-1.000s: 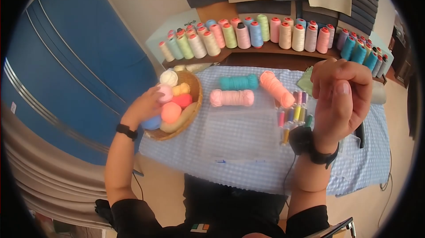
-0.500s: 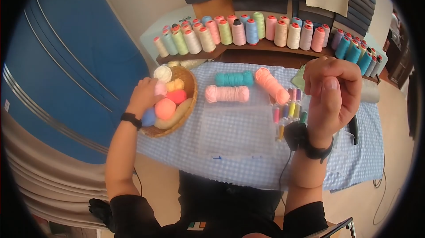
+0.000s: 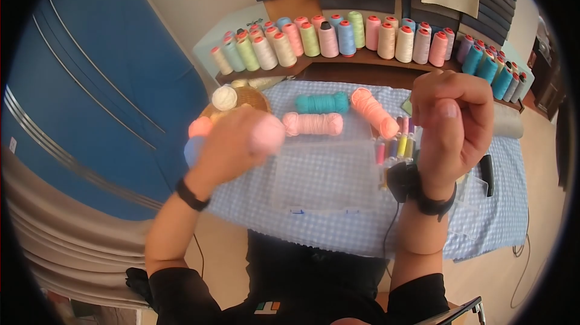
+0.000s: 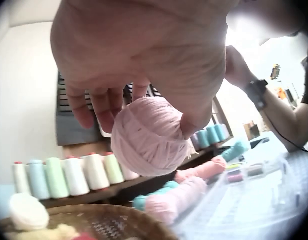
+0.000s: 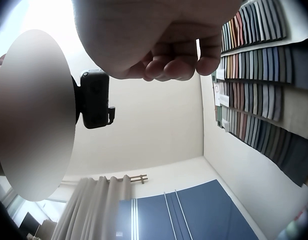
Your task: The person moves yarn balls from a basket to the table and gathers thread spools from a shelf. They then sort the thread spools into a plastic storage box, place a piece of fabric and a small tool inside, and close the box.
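My left hand (image 3: 228, 144) grips a pale pink ball of yarn (image 4: 150, 136) between thumb and fingers. In the left wrist view the ball hangs above and beyond the rim of a woven basket (image 4: 101, 215). A cream yarn ball (image 3: 224, 98) shows at the basket's far side, with a coral yarn ball (image 3: 199, 126) and a blue yarn ball (image 3: 193, 150) to the left of my hand. Part of the basket is hidden behind the hand. My right hand (image 3: 456, 122) is raised over the table's right side, fingers loosely curled around nothing.
On the checked cloth (image 3: 254, 213) lie a teal yarn skein (image 3: 321, 102), a pink skein (image 3: 313, 124) and a coral skein (image 3: 374, 112). A clear plastic box (image 3: 326, 177) is in front of them, with small thread spools (image 3: 393, 147) to its right. Thread cones (image 3: 328, 40) line a shelf behind.
My left hand has lifted the pink yarn ball from the basket and moved it right, toward the skeins. The right hand stays raised in about the same place.
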Demonstrator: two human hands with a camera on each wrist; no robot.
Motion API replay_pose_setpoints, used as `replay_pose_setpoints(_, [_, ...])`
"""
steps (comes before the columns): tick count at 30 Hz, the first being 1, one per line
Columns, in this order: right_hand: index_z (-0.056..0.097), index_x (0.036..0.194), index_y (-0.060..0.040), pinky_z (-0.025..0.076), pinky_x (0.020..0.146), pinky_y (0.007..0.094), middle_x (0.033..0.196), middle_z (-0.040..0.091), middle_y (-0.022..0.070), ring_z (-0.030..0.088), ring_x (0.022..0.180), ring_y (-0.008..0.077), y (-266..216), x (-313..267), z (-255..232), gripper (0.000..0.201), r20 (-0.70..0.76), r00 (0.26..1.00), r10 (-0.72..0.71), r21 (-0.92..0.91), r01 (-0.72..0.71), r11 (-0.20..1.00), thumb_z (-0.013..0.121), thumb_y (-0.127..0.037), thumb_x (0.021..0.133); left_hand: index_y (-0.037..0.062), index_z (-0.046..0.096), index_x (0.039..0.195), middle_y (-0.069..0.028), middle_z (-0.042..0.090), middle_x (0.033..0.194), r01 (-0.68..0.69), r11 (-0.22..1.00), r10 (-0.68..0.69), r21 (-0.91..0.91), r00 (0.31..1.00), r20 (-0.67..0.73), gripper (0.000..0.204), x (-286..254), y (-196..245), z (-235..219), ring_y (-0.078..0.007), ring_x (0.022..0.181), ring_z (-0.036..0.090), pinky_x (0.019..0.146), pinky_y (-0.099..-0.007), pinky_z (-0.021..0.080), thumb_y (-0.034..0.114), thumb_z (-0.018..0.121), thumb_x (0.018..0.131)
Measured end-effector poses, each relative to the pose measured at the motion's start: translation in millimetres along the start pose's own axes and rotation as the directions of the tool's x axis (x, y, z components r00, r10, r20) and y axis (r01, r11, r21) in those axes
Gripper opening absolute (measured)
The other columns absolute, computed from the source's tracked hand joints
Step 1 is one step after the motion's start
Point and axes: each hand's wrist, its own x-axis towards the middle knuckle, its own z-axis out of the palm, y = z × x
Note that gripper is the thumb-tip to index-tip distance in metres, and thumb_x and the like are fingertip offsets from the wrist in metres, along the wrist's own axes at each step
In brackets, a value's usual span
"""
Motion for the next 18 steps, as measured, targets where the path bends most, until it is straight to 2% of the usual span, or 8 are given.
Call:
replay_pose_setpoints(3, [0.059, 0.11, 0.004, 0.043, 0.065, 0.0237, 0.087, 0.064, 0.0074, 0.052, 0.069, 0.009, -1, -1, 1, 0.011, 0.015, 1.0, -0.028, -0.091, 0.029, 0.995, 0.059, -0.004, 0.103, 0.0086, 0.062, 0.136, -0.0144, 0.064, 0.133, -0.135, 0.986, 0.143, -0.093, 0.987, 0.08, 0.071, -3, 18, 39, -0.0377, 0.121, 0.062, 0.105, -0.0483, 0.051, 0.017, 0.087, 0.07])
replay_pose_setpoints(5, [0.056, 0.109, 0.0007, 0.039, 0.059, 0.0283, 0.078, 0.057, 0.0069, 0.047, 0.065, 0.013, -7, 1, 2, 0.014, 0.024, 0.999, -0.025, -0.169, 0.029, 0.985, 0.057, -0.012, 0.105, 0.0091, 0.062, 0.138, -0.0139, 0.063, 0.135, -0.116, 0.991, 0.127, -0.07, 0.976, 0.175, 0.073, 0, 25, 54, -0.0372, 0.123, 0.061, 0.106, -0.0486, 0.05, 0.019, 0.087, 0.07])
replay_pose_setpoints(6, [0.056, 0.108, 0.0009, 0.039, 0.059, 0.0282, 0.078, 0.057, 0.0071, 0.047, 0.065, 0.0132, -10, 1, 1, 0.014, 0.023, 1.0, -0.006, -0.147, 0.01, 0.989, 0.057, -0.012, 0.105, 0.0094, 0.062, 0.139, -0.0137, 0.063, 0.136, -0.105, 0.993, 0.115, -0.055, 0.968, 0.224, 0.073, 0, 27, 60, -0.037, 0.125, 0.061, 0.106, -0.0487, 0.05, 0.021, 0.087, 0.071])
replay_pose_setpoints(11, [0.064, 0.107, 0.006, 0.051, 0.075, 0.025, 0.096, 0.069, 0.009, 0.061, 0.08, 0.0112, -6, -3, -3, 0.011, 0.014, 0.999, 0.035, -0.066, -0.034, 0.997, 0.063, 0.003, 0.097, 0.0097, 0.061, 0.141, -0.0136, 0.063, 0.137, -0.146, 0.984, 0.162, -0.099, 0.971, 0.176, 0.072, -11, 28, 82, -0.0374, 0.127, 0.06, 0.109, -0.0492, 0.047, 0.023, 0.086, 0.075])
replay_pose_setpoints(14, [0.066, 0.1, 0.0032, 0.05, 0.068, 0.0246, 0.087, 0.069, 0.0062, 0.061, 0.072, 0.0091, -7, -1, 10, 0.006, 0.047, 0.992, 0.115, -0.166, -0.106, 0.98, 0.065, 0.002, 0.095, 0.0086, 0.062, 0.14, -0.0149, 0.064, 0.137, -0.127, 0.981, 0.151, -0.148, 0.975, 0.166, 0.066, -12, 32, 60, -0.0378, 0.129, 0.059, 0.11, -0.0495, 0.046, 0.023, 0.085, 0.079])
replay_pose_setpoints(15, [0.067, 0.101, 0.0023, 0.049, 0.066, 0.0247, 0.084, 0.069, 0.0053, 0.06, 0.07, 0.0082, -7, 0, 12, 0.006, 0.107, 0.972, 0.211, -0.205, -0.186, 0.961, 0.066, 0.001, 0.095, 0.0082, 0.063, 0.14, -0.0154, 0.065, 0.137, -0.115, 0.979, 0.143, -0.167, 0.976, 0.167, 0.064, -14, 30, 50, -0.0379, 0.13, 0.059, 0.111, -0.0496, 0.046, 0.023, 0.084, 0.081])
replay_pose_setpoints(17, [0.067, 0.101, 0.0006, 0.048, 0.062, 0.0249, 0.079, 0.067, 0.0035, 0.058, 0.066, 0.0065, -3, 2, 16, 0.006, 0.215, 0.89, 0.402, -0.294, -0.334, 0.896, 0.067, -0.001, 0.096, 0.0063, 0.063, 0.14, -0.0169, 0.065, 0.138, -0.066, 0.998, 0.067, -0.023, 0.996, 0.058, 0.064, -28, 8, 39, -0.0385, 0.132, 0.059, 0.113, -0.0498, 0.045, 0.025, 0.084, 0.082])
replay_pose_setpoints(18, [0.067, 0.099, -0.0026, 0.046, 0.057, 0.028, 0.07, 0.064, 0.0035, 0.057, 0.058, 0.0104, 12, -2, 18, 0.005, 0.268, 0.89, 0.368, -0.331, -0.274, 0.903, 0.07, -0.006, 0.096, 0.0054, 0.063, 0.14, -0.0176, 0.065, 0.139, -0.038, 0.998, 0.038, 0.047, 0.999, -0.001, 0.064, -36, -4, 29, -0.0388, 0.132, 0.058, 0.114, -0.0498, 0.045, 0.025, 0.085, 0.082])
